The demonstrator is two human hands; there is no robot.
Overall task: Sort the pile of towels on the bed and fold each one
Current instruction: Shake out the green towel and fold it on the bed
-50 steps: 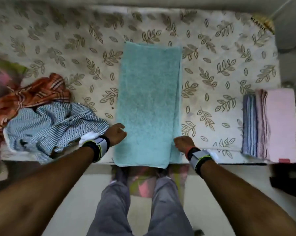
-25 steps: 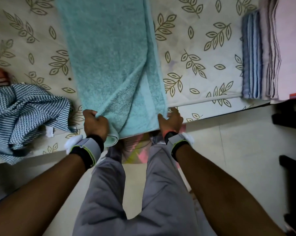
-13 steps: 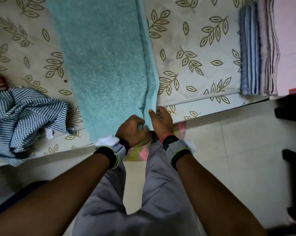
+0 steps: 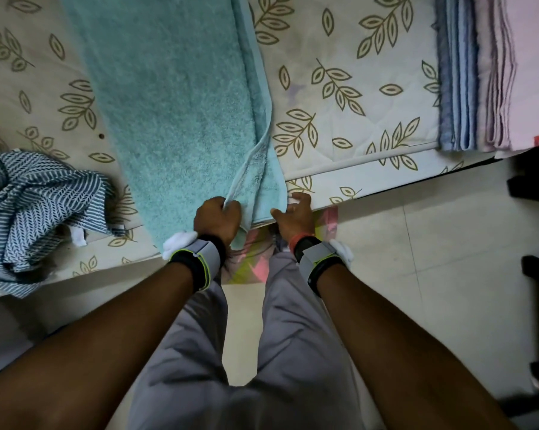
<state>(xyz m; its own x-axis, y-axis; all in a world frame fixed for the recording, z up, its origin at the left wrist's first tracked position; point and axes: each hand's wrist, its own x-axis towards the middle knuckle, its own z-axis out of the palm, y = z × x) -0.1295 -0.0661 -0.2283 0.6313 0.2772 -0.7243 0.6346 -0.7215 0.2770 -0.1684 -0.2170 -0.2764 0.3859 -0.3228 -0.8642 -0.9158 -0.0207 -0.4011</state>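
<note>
Soft, floppy teal towel (image 4: 169, 103) at the bed's (image 4: 355, 125) near edge: left hand (image 4: 217, 217) pinches its loose hem, right hand (image 4: 293, 214) its corner; corners likely handle best.

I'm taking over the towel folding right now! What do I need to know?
Left hand grips the top layer's near edge of the teal towel.
Right hand pinches its near right corner.
The towel lies lengthwise on the bed, doubled over, near end at the bed's edge.
Done: folded blue towel and pink towels lie together at the right.
Left: finish the teal one, then fold the crumpled striped towel at the left.
</note>
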